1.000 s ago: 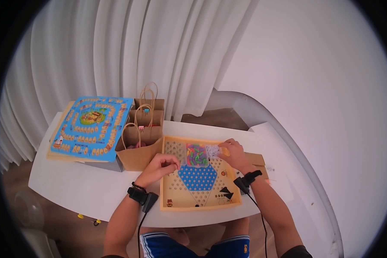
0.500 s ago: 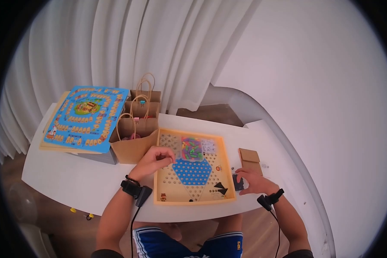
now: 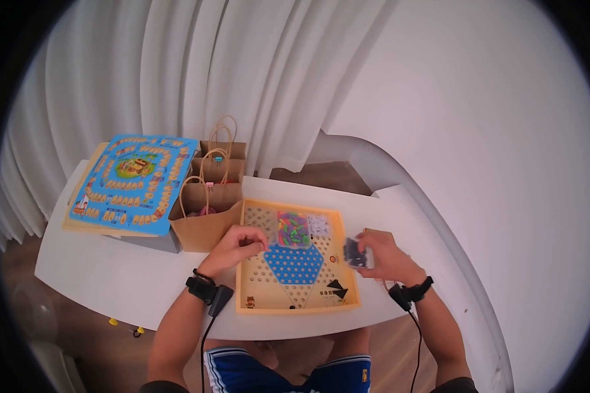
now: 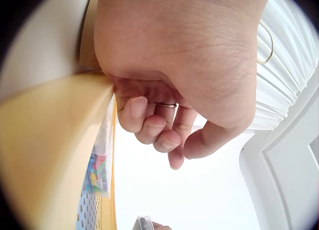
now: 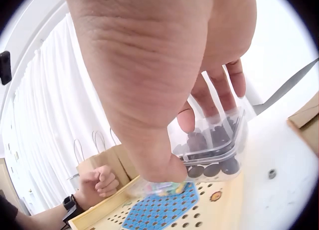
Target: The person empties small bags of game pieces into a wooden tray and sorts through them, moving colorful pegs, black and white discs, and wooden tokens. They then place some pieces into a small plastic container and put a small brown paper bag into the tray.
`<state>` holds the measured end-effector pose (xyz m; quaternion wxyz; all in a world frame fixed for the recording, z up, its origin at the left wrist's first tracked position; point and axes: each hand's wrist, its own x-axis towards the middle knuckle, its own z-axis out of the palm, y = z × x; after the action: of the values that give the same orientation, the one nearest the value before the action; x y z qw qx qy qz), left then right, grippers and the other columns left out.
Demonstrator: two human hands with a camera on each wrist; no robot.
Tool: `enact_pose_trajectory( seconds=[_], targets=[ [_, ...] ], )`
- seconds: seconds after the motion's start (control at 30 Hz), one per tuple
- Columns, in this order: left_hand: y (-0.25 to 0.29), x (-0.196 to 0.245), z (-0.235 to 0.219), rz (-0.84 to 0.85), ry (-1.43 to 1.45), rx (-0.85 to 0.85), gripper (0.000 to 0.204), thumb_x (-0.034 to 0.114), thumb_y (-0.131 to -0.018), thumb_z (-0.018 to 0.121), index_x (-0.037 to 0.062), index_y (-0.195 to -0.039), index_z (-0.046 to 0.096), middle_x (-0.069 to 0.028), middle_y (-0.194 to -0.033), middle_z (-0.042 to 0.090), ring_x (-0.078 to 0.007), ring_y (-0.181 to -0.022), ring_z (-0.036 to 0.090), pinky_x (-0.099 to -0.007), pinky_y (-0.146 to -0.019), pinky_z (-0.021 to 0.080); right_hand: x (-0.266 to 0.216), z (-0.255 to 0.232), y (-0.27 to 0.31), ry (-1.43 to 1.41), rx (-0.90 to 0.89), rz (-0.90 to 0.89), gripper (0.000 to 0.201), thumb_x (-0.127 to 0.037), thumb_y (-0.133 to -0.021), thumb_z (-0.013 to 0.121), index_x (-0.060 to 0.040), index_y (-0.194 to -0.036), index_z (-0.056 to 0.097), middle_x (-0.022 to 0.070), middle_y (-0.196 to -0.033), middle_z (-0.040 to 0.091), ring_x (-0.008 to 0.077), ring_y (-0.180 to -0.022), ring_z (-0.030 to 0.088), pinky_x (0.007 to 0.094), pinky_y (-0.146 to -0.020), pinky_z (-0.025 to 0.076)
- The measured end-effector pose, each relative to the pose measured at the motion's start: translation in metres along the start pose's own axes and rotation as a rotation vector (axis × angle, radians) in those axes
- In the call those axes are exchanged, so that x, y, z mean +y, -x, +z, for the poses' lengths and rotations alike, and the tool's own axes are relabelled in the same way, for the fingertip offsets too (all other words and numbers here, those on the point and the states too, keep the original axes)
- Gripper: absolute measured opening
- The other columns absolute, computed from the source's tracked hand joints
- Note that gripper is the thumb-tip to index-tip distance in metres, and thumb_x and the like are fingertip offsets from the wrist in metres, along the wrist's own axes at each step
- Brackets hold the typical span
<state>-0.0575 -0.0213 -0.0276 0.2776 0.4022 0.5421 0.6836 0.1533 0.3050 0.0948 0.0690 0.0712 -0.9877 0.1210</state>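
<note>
My right hand (image 3: 392,263) grips a clear plastic box (image 3: 355,254) of round black pieces, just off the tray's right edge. In the right wrist view the thumb and fingers hold the lidded box (image 5: 214,157) by its sides. My left hand (image 3: 235,249) hovers at the left rim of a shallow wooden tray (image 3: 299,310), fingers loosely curled and holding nothing. Inside the tray lie a blue hexagon board (image 3: 294,264) with holes, a box of colourful pieces (image 3: 294,228), a box of white pieces (image 3: 319,224) and a clear pack (image 3: 259,221). Black triangles (image 3: 337,288) sit at lower right.
Brown paper bags (image 3: 206,229) with handles stand left of the tray. Beyond them a blue printed game board (image 3: 136,171) lies on a stack. A brown cardboard box (image 3: 381,236) is at the right, partly behind my right hand.
My right hand left the white pieces in the tray, reached the dark box on the table to the right, and has picked it up, moving slightly back toward the tray. The left hand barely moved.
</note>
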Motion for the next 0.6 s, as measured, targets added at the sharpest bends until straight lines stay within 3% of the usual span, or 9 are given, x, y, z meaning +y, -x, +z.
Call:
enact_pose_trajectory(
  seconds=[0.07, 0.17, 0.3, 0.37, 0.5, 0.6],
  targets=[
    [0.0, 0.002, 0.001, 0.0, -0.002, 0.006, 0.009, 0.004, -0.095, 0.062, 0.0041, -0.093, 0.07, 0.0055, -0.091, 0.068, -0.0008, -0.078, 0.053, -0.0195, -0.065, 0.04, 0.006, 0.023, -0.013, 0.059, -0.042, -0.14, 0.042, -0.02, -0.074, 0.086, -0.01, -0.101, 0.055, 0.0115, -0.109, 0.065, 0.0355, -0.113, 0.061, 0.0467, -0.101, 0.046],
    [0.001, 0.0, -0.001, 0.015, 0.006, 0.009, 0.009, 0.003, -0.095, 0.062, 0.0041, -0.093, 0.07, 0.0057, -0.091, 0.068, -0.0007, -0.078, 0.053, -0.0193, -0.064, 0.04, -0.001, 0.045, -0.033, 0.103, -0.189, -0.137, 0.043, -0.023, -0.074, 0.088, -0.0092, -0.101, 0.057, 0.0107, -0.112, 0.064, 0.0338, -0.115, 0.061, 0.046, -0.102, 0.047],
    [0.002, 0.001, -0.001, 0.013, 0.003, 0.005, 0.009, 0.002, -0.095, 0.061, 0.0042, -0.093, 0.07, 0.0055, -0.092, 0.068, -0.0009, -0.078, 0.054, -0.0196, -0.065, 0.04, -0.003, 0.063, -0.043, 0.161, -0.166, -0.182, 0.041, -0.023, -0.074, 0.089, -0.0083, -0.099, 0.06, 0.0099, -0.117, 0.063, 0.0329, -0.116, 0.06, 0.0446, -0.102, 0.047],
    [0.001, -0.001, -0.001, -0.001, 0.017, -0.005, 0.009, 0.002, -0.095, 0.061, 0.0043, -0.093, 0.07, 0.0052, -0.092, 0.068, -0.001, -0.078, 0.054, -0.0197, -0.065, 0.04, -0.004, 0.067, -0.045, 0.168, -0.136, -0.114, 0.037, -0.025, -0.077, 0.088, -0.0084, -0.096, 0.061, 0.0107, -0.132, 0.062, 0.034, -0.124, 0.058, 0.0443, -0.105, 0.046],
    [0.0, -0.002, 0.0, 0.015, 0.019, -0.002, 0.008, 0.003, -0.095, 0.062, 0.0042, -0.094, 0.07, 0.0045, -0.093, 0.068, -0.0012, -0.08, 0.055, -0.0196, -0.066, 0.041, -0.002, 0.066, -0.047, 0.176, -0.131, -0.075, 0.035, -0.025, -0.077, 0.089, -0.0077, -0.092, 0.063, 0.0107, -0.131, 0.061, 0.0327, -0.123, 0.058, 0.0429, -0.104, 0.048],
    [0.001, -0.001, -0.001, -0.001, 0.013, -0.004, 0.008, 0.003, -0.095, 0.062, 0.0039, -0.093, 0.07, 0.0043, -0.094, 0.069, -0.0014, -0.081, 0.055, -0.0199, -0.067, 0.041, 0.015, 0.062, -0.047, 0.009, -0.14, -0.15, 0.03, -0.024, -0.081, 0.086, -0.0073, -0.096, 0.065, 0.0115, -0.13, 0.06, 0.033, -0.122, 0.058, 0.0441, -0.103, 0.049]
  ],
)
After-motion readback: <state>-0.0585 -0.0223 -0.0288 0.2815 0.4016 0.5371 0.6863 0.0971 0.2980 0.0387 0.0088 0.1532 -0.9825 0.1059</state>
